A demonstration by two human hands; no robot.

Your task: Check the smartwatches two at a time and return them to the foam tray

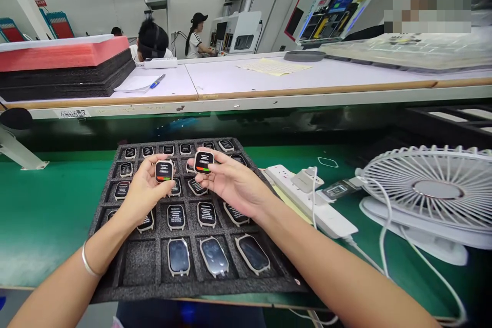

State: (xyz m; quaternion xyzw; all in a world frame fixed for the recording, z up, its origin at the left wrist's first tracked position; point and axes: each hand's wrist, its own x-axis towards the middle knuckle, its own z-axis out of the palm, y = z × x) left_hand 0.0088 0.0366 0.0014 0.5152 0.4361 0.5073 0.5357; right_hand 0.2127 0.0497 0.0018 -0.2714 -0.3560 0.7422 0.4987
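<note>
Black foam tray cells [134,264] lie just below the left hand [144,189] and right hand [234,182], whose fingers [225,159] are clenched on a smartwatch body [164,171] and a second smartwatch body [203,162]. Each looks light, stiff and fragile, and is safest held by its edges, clear of the glass.

Left forearm [57,287] and right forearm [326,261] reached forward from lower corners, converging mid-frame. Left hand [144,189] palm up, fingers curled, gripping; thin bangle [87,262] on wrist. Right hand [234,182] pinching between thumb and fingers, just beside left hand, not touching.
</note>
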